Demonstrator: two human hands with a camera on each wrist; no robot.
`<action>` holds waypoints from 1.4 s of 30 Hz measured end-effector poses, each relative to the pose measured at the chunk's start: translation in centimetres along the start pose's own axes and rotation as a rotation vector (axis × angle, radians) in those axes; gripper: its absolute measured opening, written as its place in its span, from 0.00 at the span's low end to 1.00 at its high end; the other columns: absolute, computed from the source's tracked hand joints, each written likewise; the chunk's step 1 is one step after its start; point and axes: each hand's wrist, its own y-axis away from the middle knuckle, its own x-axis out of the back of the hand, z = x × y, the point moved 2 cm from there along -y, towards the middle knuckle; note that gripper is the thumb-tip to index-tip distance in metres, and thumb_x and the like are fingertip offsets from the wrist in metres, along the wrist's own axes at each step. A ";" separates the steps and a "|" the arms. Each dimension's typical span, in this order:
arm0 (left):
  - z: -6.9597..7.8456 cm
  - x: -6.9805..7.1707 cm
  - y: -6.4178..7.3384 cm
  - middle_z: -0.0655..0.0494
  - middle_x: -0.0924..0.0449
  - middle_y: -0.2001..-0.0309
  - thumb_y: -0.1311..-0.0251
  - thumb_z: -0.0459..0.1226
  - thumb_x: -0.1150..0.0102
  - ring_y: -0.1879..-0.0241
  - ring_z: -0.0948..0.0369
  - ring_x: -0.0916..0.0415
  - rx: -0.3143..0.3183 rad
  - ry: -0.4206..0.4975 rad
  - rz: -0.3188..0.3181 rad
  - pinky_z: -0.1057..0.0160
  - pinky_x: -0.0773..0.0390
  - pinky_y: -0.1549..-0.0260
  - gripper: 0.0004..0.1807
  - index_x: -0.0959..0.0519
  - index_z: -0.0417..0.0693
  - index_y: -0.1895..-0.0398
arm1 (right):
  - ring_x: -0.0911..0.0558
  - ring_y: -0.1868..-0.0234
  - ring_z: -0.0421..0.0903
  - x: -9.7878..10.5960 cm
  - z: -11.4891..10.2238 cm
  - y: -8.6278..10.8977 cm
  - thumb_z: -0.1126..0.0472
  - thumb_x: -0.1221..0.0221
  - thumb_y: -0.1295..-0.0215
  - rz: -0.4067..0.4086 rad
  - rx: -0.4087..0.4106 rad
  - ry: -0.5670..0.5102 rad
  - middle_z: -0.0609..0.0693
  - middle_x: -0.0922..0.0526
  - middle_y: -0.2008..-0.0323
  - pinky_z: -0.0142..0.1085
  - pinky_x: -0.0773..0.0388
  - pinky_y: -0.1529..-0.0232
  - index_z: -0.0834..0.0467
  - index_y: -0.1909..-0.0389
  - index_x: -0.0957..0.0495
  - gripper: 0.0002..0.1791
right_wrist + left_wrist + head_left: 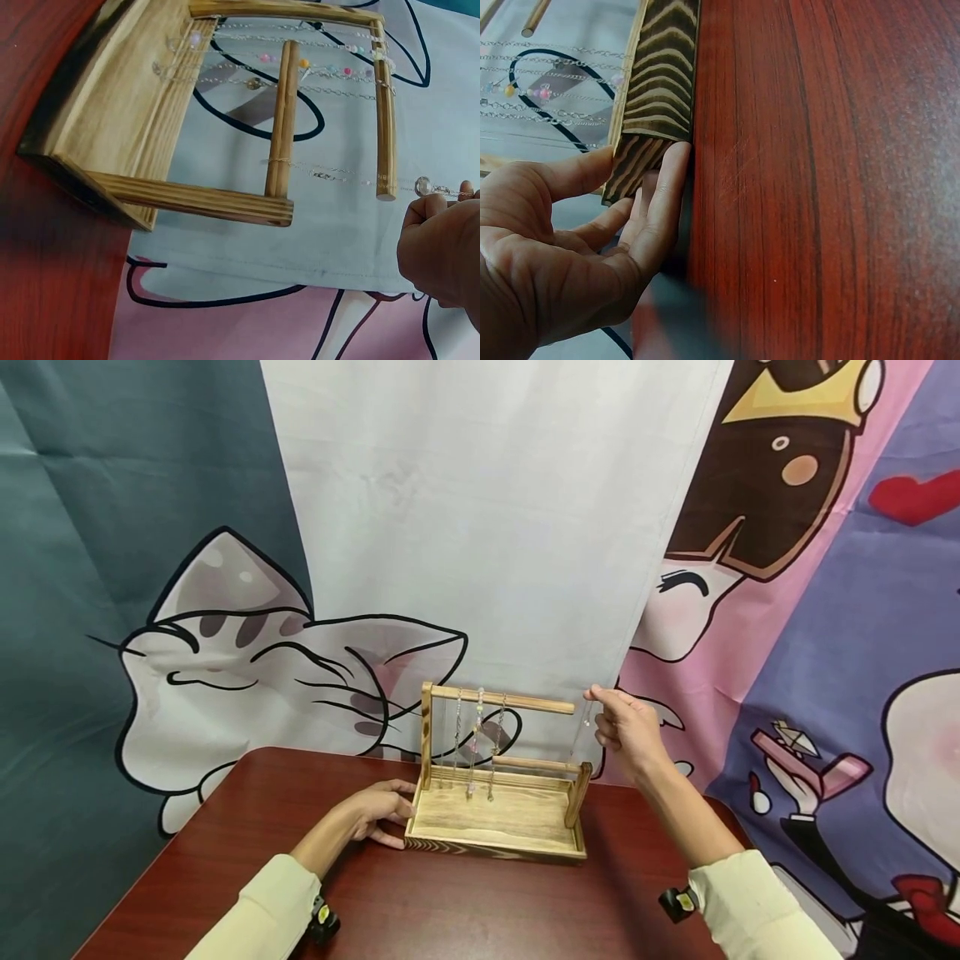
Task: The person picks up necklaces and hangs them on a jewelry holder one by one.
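A wooden jewelry stand [495, 818] with a tray base and two bars sits on the table. Several beaded chain necklaces [477, 735] hang from its upper bar [540, 702]. My left hand [378, 814] holds the tray's left end, its fingers against the outer edge and rim. Just past the free right end of the upper bar, my right hand [626, 727] pinches a thin silver necklace [337, 177] with a clear bead near the fingertips. This necklace trails down to the lower bar [282, 112]; whether it touches the bar, I cannot tell.
The reddish-brown table [465, 910] reaches back to a printed curtain [480, 527] with cartoon figures. The stand's short right post [577, 795] carries the lower bar, and a tall left post [426, 735] carries the upper one.
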 end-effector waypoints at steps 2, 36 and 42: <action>0.0 0.0 0.0 0.36 0.18 0.42 0.28 0.27 0.40 0.49 0.50 0.13 0.002 -0.001 0.001 0.43 0.04 0.59 0.34 0.34 0.36 0.19 | 0.41 0.84 0.32 0.2 -0.1 -0.2 0.58 0.41 0.12 0.008 -0.003 0.008 0.36 0.40 0.86 0.29 0.50 0.78 0.45 0.66 0.08 0.19; 0.0 0.1 0.0 0.38 0.13 0.48 0.28 0.27 0.41 0.50 0.50 0.12 -0.003 0.013 -0.003 0.44 0.04 0.61 0.34 0.34 0.36 0.19 | 0.43 0.85 0.32 -0.3 2.3 -2.9 0.57 0.39 0.13 0.040 -0.054 0.053 0.36 0.40 0.87 0.24 0.46 0.81 0.46 0.66 0.08 0.17; -0.2 0.2 -0.1 0.37 0.15 0.45 0.30 0.27 0.40 0.49 0.49 0.12 0.000 0.014 0.003 0.44 0.03 0.61 0.35 0.33 0.37 0.20 | 0.43 0.84 0.32 -0.5 2.3 -3.1 0.56 0.38 0.13 0.029 -0.080 0.076 0.35 0.41 0.87 0.25 0.46 0.81 0.46 0.66 0.08 0.17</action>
